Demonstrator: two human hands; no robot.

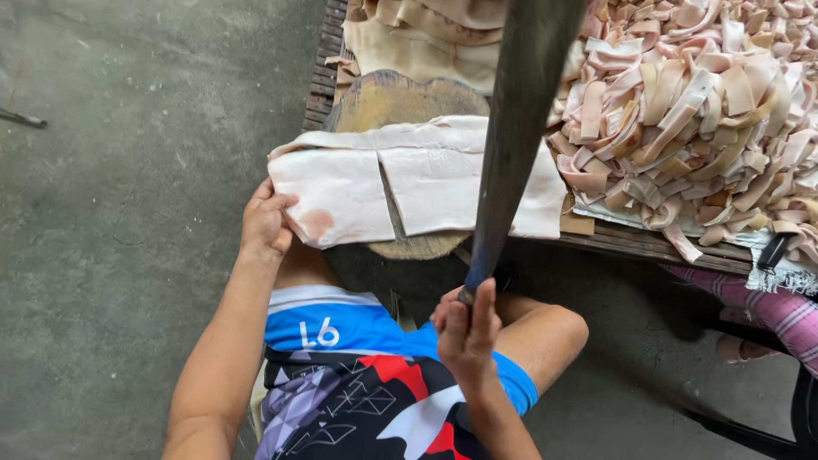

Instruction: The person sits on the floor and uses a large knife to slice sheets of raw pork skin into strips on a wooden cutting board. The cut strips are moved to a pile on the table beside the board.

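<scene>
My left hand (pixel 265 223) grips the left edge of a pale slab of pork skin (pixel 341 192) lying over a round wooden chopping block (pixel 400 98). The slab is partly cut, with a slit running down its middle. My right hand (pixel 467 328) is closed around the handle of a large dark cleaver (pixel 521 111), raised with its blade up over the slab's right half and hiding part of it. I sit low, knees under the block.
A big heap of cut skin strips (pixel 707 111) fills a low wooden pallet (pixel 648 245) at the right. More whole slabs (pixel 426 38) are stacked behind the block. Another person's checked trouser leg (pixel 780 311) is at the far right. Bare concrete floor (pixel 128 213) spreads left.
</scene>
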